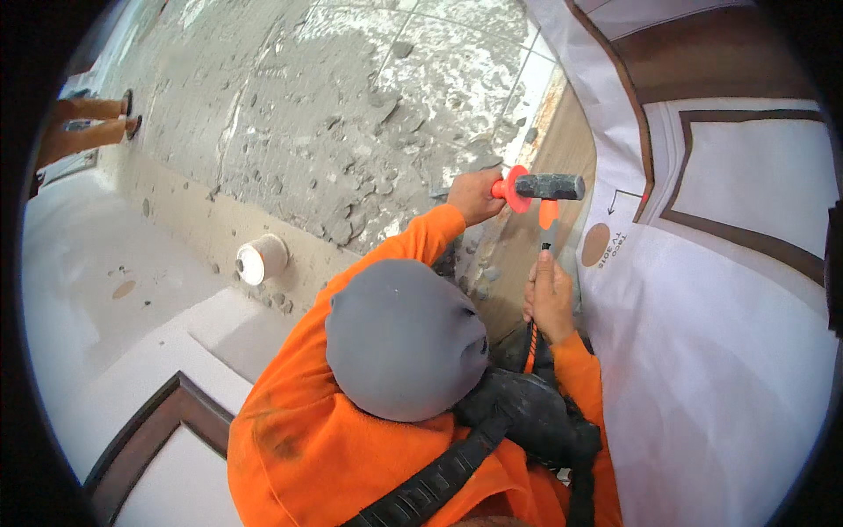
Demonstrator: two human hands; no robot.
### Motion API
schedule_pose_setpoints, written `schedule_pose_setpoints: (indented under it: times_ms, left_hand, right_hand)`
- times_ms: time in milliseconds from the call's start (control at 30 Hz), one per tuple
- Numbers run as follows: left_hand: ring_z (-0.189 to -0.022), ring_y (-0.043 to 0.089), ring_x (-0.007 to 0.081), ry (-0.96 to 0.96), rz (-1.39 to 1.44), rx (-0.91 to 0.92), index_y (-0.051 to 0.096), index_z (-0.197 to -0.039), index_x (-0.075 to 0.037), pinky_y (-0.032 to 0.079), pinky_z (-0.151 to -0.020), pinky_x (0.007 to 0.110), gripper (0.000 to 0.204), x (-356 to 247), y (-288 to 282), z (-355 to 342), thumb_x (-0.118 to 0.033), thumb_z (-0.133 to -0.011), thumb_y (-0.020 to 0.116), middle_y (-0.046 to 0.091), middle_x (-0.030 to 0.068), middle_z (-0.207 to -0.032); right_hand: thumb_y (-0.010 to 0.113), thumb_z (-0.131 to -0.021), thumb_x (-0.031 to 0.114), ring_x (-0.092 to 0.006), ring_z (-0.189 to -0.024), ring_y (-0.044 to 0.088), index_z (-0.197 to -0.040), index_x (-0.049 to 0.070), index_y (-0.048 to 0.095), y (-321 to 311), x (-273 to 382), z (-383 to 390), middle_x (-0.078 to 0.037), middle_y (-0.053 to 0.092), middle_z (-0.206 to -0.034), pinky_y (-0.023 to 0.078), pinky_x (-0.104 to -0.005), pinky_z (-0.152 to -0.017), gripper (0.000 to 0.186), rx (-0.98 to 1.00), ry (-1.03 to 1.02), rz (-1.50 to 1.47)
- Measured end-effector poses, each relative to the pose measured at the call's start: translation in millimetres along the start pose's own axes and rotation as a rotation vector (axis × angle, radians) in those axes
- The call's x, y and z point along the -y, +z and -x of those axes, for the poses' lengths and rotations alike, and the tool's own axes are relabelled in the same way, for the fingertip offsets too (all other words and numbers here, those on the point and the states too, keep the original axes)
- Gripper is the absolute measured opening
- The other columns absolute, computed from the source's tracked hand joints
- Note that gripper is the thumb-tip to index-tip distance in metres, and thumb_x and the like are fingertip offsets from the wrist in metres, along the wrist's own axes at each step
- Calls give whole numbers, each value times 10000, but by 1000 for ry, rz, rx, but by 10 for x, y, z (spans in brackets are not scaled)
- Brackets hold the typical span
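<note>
My left hand [475, 196] is closed round a chisel with a round red-orange hand guard [518, 189]. Its blade points left, toward the broken grey mortar [378, 167], and is mostly hidden by my fingers. In my right hand [551, 297] is a hammer [551, 186] with a dark, blocky steel head and a grey and orange handle. The hammer head overlaps the guard in view; whether it touches the chisel's end I cannot tell. A black and orange cord or strap [531, 347] hangs below my right hand. A smooth grey rounded shape [407, 340] covers part of my left arm.
A small white bucket [263, 259] stands at left on the bare strip. White protective sheeting [702, 334] with brown-framed panels lies along the right. Whitish tiles [474, 53] show through the mortar, with loose chunks about. Another person's legs [88, 123] appear at far left.
</note>
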State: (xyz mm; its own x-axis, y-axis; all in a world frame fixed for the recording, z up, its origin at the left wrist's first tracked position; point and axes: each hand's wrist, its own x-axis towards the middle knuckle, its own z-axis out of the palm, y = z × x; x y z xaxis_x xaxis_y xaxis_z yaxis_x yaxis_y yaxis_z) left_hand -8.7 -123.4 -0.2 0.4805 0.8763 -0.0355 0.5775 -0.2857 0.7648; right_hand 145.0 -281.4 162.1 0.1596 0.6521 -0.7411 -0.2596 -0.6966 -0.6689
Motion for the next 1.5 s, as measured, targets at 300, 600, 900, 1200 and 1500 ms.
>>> schedule_pose_setpoints:
  times_ms: [300, 600, 900, 1200, 1500]
  left_hand:
    - [-827, 692, 357, 24, 37, 13, 698, -1089, -148, 562, -724, 419, 314, -16, -37, -28, -266, -800, 734, 715, 134, -918]
    - [-833, 692, 361, -11, 57, 27, 701, -1094, -145, 561, -741, 419, 314, 29, -35, -5, -286, -815, 729, 716, 142, -938]
    - [-785, 665, 380, 26, 68, -18, 640, -911, -123, 530, -683, 458, 237, 4, 11, -14, -313, -793, 719, 678, 137, -840]
    - [-831, 680, 385, -38, 5, 52, 702, -1047, -144, 548, -727, 441, 294, 10, -83, -28, -315, -809, 727, 711, 145, -885]
    - [-820, 683, 386, 8, 57, 1, 704, -1063, -148, 549, -713, 440, 302, 105, -38, -85, -323, -818, 733, 705, 166, -882]
  right_hand:
    - [299, -1049, 603, -125, -409, 410, -913, 97, 459, -159, 397, 102, -7, 416, -561, 397, -297, -393, 547, -196, -336, -338]
    - [366, -1055, 556, -107, -410, 439, -877, 85, 467, -91, 345, 49, -6, 428, -573, 388, -276, -375, 513, -18, -11, -76]
    - [365, -1055, 556, -132, -379, 447, -873, 90, 456, 4, -66, 22, -13, 419, -545, 386, -285, -352, 509, -242, -115, -104]
    - [400, -1039, 576, -118, -367, 383, -864, 106, 450, -174, 561, 108, -12, 413, -543, 354, -303, -341, 504, -214, -189, -368]
    - [401, -1047, 554, -105, -377, 409, -833, 110, 443, 31, 284, 61, -2, 406, -542, 378, -282, -353, 495, 67, 173, -102]
